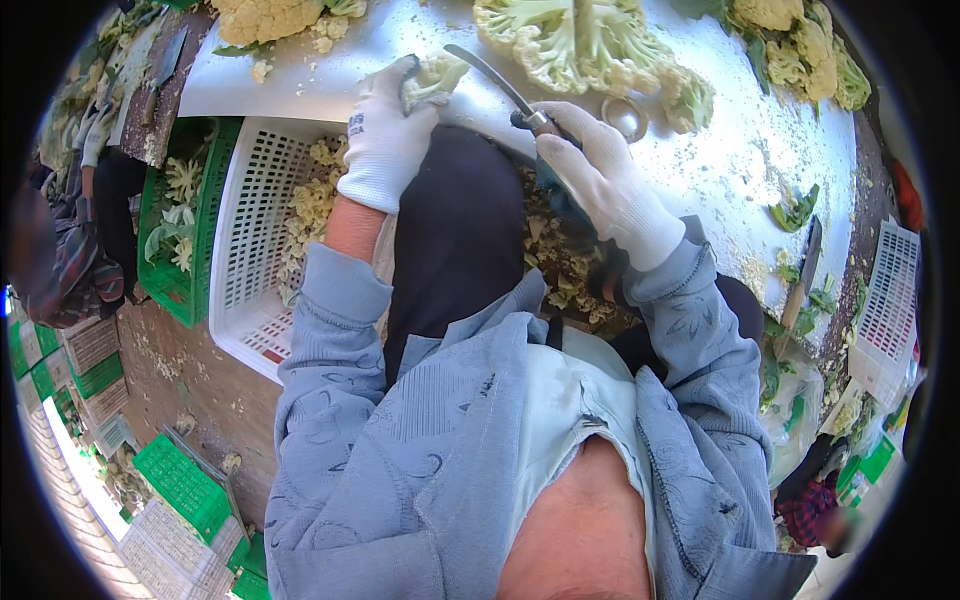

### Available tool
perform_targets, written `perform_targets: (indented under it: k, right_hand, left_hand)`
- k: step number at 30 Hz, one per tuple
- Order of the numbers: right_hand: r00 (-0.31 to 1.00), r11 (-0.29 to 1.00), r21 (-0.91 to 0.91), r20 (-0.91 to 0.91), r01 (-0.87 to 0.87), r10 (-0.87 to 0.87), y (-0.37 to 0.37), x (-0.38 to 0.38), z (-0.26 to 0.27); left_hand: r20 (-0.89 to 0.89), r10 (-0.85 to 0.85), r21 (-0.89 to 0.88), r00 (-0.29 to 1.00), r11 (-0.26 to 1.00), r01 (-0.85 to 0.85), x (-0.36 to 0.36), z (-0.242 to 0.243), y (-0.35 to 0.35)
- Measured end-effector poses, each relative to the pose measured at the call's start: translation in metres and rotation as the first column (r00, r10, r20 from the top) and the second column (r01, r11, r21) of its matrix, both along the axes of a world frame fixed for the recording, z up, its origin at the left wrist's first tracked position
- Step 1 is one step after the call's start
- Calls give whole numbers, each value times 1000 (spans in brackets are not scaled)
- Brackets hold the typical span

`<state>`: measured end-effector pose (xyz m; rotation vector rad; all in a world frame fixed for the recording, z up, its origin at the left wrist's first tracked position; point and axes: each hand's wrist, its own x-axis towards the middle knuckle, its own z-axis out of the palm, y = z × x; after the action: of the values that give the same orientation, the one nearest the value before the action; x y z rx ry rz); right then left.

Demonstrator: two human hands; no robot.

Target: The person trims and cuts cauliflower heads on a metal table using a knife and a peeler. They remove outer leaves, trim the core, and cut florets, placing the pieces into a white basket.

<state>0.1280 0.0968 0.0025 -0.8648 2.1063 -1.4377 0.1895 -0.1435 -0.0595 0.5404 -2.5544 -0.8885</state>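
Note:
My left hand [394, 135], in a white knit glove, grips a pale green cauliflower piece [435, 77] at the near edge of the white work surface [735, 172]. In my gloved right hand [604, 176] is a small knife with a curved blade [491, 75], its tip pointing up and left towards that piece without touching it. A large cut cauliflower head [577, 45] lies stem side up beyond the knife. Beside my right hand, a tan ring [625, 118] rests on the surface.
A white perforated crate [251, 225] holding florets stands left of my legs, beside a green crate [172, 292]. More cauliflower [266, 19] lies top left. A knife [806, 270] lies at the right edge. Another person [75, 247] sits far left; one more is low right.

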Motion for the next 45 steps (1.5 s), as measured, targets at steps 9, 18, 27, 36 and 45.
perform_targets:
  k: [9, 18, 27, 36, 45]
  right_hand:
    - [999, 989, 147, -42, 27, -21, -33, -7, -27]
    - [994, 984, 171, -108, 39, -21, -44, 7, -32]
    - [1000, 969, 247, -11, -5, 8, -37, -5, -32]
    - [990, 970, 244, 138, -9, -26, -38, -10, -48]
    - [971, 961, 189, 85, 203, -222, -54, -9, -42]
  left_hand:
    - [-40, -17, 236, 999, 971, 26, -3, -24, -20]
    - [-93, -17, 214, 996, 976, 37, -7, -28, -26]
    - [-157, -61, 109, 986, 991, 79, -6, -31, -17]
    - [-180, 68, 538, 981, 842, 40, 1, -45, -18]
    - [-435, 384, 825, 814, 531, 191, 9, -63, -19]
